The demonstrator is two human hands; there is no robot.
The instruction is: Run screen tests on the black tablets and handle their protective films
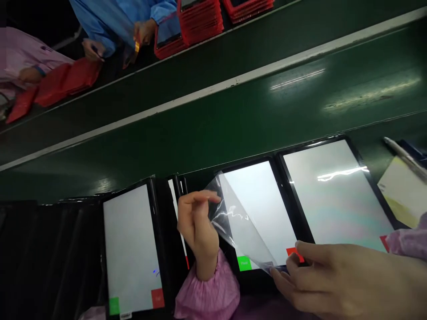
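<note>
Stretching away beyond your left hand (199,229) and right hand (328,275) is the green bench (213,126). Across it, far beyond your left hand, are a person in blue (113,22) and a person in pink (36,55), near red-edged stacks (202,22). Beyond your right hand lies the right tablet (333,191), its screen lit pale. The middle tablet (267,200), also lit, lies between your hands, and the left tablet (130,249) sits to the left of your left hand.

Your right hand has its thumb and fingers apart at the middle tablet's lower edge; one fingertip meets a corner of the clear film (230,226), but you cannot tell whether it is pinched there. Your left hand is curled, its thumb and forefinger seeming to pinch the film's left side, over the middle tablet. Beyond your right wrist are a pale pad (405,191) and a pen (405,155).

By your right fingertips is a red square (295,254); nearer your left wrist, a green square (244,263) carries a blurred word, apparently "Pass". Down-left of that wrist, the left tablet's white label (126,316) is too small to read.
</note>
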